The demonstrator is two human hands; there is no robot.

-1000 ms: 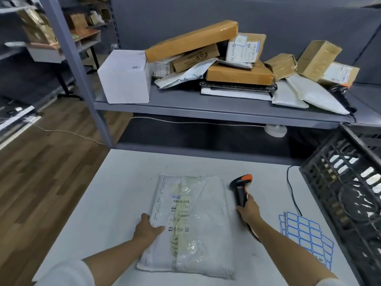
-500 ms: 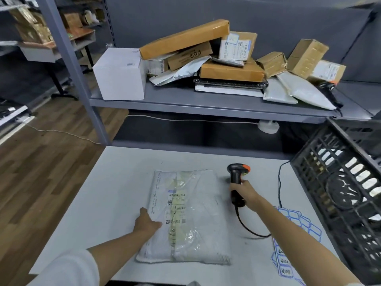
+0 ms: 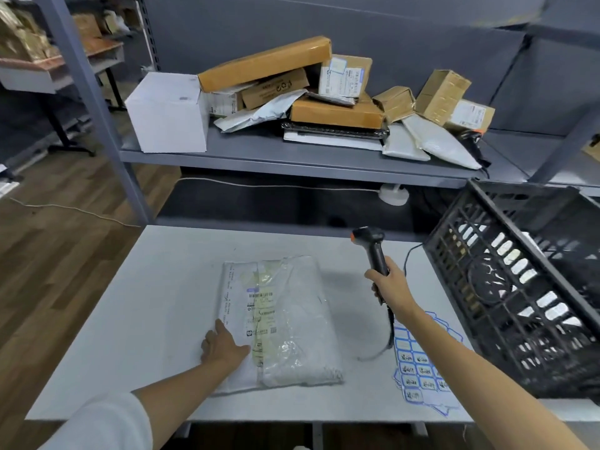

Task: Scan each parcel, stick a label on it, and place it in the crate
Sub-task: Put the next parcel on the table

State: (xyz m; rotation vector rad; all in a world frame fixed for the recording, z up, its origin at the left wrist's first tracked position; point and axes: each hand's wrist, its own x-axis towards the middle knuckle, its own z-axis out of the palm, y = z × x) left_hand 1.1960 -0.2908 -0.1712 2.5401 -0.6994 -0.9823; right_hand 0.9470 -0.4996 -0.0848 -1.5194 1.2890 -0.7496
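While the crate (image 3: 506,287) sits right beside the labels (image 3: 418,368), the left hand (image 3: 224,345) presses flat on the parcel (image 3: 292,319) and the right hand (image 3: 388,282) grips the scanner (image 3: 373,248) aloft.

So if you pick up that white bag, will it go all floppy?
Probably. The bag is a soft plastic mailer with wrinkles, so it would likely sag. It may be slippery, since its film looks glossy. It lies flat under the left hand, so it shouldn't roll.

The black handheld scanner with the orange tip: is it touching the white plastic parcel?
Apart. The head view shows bare table between the scanner, held up by the right hand, and the parcel.
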